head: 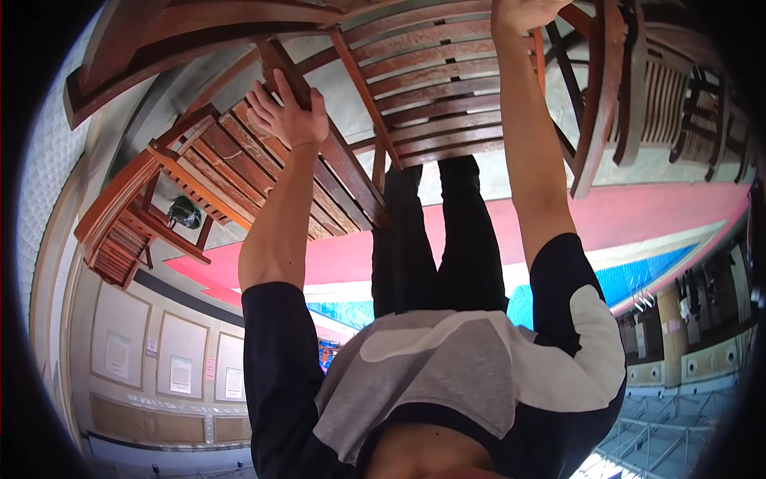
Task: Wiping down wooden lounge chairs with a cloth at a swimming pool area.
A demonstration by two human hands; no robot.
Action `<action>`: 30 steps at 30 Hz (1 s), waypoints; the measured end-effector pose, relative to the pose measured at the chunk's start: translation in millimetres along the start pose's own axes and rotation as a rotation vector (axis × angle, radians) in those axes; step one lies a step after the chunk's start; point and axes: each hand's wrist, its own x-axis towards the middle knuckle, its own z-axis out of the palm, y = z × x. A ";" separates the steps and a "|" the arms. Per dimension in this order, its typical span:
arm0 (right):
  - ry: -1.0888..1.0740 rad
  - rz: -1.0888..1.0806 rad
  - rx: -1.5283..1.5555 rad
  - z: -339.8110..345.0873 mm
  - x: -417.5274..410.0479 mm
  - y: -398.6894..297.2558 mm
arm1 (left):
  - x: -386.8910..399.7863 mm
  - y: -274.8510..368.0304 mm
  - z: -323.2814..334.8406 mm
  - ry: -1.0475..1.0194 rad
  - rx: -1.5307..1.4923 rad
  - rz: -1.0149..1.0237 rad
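Note:
A slatted wooden chair stands in front of my legs, its worn reddish-brown seat (443, 78) between my arms. My left hand (293, 114) lies over the chair's left wooden armrest (350, 167), fingers spread and nothing held in them. Whether the palm presses on the wood is hidden. At the top edge, my right hand (529, 13) is partly cut off near the chair's right side. Its fingertips are out of view, so its grip does not show. The chair's curved right armrest (601, 102) is beside my right forearm.
A second slatted wooden chair (239, 167) with a worn seat is close on the left, a dark bundle (184, 212) near it. More wooden chairs (664, 96) line the right. Behind my legs are pink flooring (622, 212) and a blue pool (646, 272).

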 end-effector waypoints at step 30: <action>-0.410 0.005 0.322 -73.3 7.9 -102.0 | 3.2 -9.1 -19.0 -0.028 0.006 -0.055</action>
